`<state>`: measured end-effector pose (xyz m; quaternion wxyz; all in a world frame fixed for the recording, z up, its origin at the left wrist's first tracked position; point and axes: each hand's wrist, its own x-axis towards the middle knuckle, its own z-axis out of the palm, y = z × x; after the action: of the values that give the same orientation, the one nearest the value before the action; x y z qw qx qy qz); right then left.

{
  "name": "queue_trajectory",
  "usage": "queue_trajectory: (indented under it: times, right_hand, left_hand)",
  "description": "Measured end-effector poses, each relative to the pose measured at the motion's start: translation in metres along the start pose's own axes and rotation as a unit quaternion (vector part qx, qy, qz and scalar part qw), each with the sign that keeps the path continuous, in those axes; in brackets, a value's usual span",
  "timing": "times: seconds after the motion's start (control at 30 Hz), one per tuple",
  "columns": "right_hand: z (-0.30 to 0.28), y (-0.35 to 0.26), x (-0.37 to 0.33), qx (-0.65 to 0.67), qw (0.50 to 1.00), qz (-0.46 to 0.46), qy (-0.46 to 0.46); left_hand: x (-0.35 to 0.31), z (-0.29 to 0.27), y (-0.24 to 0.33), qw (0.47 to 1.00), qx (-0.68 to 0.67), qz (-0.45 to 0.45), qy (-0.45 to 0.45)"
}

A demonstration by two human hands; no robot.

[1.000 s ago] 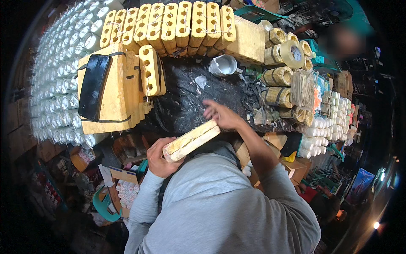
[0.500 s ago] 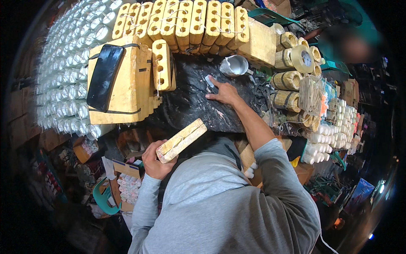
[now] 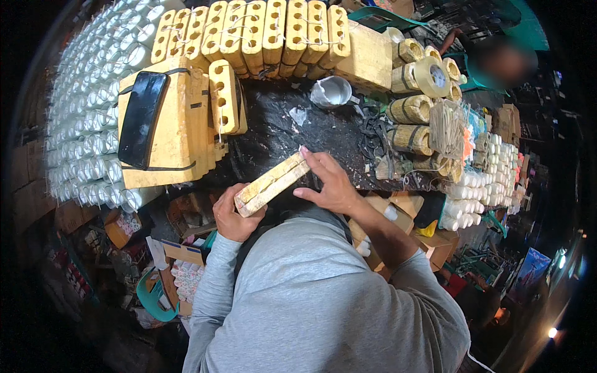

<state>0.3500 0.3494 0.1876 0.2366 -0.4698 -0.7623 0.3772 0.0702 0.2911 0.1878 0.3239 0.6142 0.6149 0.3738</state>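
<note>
My left hand [image 3: 233,212] is closed round the near end of a yellow two-part block [image 3: 273,184], which tilts up to the right and has a seam along its length. My right hand [image 3: 329,183] is at the block's far end, fingers apart, with its fingertips touching the upper corner. A crumpled whitish scrap [image 3: 298,115] lies on the black table cover [image 3: 267,105] beyond the hands. Near it stands a metal mug [image 3: 331,92] with pale residue on its rim.
Yellow blocks with round holes [image 3: 273,34] line the table's back. A phone [image 3: 147,118] rests on strapped blocks at left, beside stacked white cylinders [image 3: 93,112]. Rolled bundles [image 3: 410,109] and clear tape [image 3: 430,77] are at right. Another person [image 3: 451,40] is at far right.
My right hand has left the whitish scrap and come back toward me to the block's far end. The scrap stays on the table. My left hand still holds the block.
</note>
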Motion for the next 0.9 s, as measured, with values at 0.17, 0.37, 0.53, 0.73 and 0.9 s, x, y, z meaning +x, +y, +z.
queue_trajectory:
  times: [0.17,0.37,0.53,0.73,0.9]
  right_hand:
    - [0.023,0.013,-0.011,-0.093,0.994,-0.008,0.058]
    - [0.037,0.025,-0.018,-0.112,0.985,-0.044,0.119]
    - [0.028,0.032,-0.015,-0.108,0.975,-0.1,0.165]
    - [0.02,0.032,-0.009,0.122,0.988,0.055,0.077]
    - [0.03,0.054,-0.004,0.372,0.92,0.078,0.091]
  left_hand:
    - [0.005,0.002,0.001,1.0,0.012,0.007,-0.018]
    - [0.004,0.005,-0.003,1.0,0.002,-0.007,-0.028]
    - [0.004,0.005,-0.002,0.999,-0.004,-0.018,-0.029]
    - [0.002,0.002,-0.003,0.999,-0.01,-0.022,-0.037]
    - [-0.003,0.001,-0.01,1.0,0.001,-0.02,-0.015]
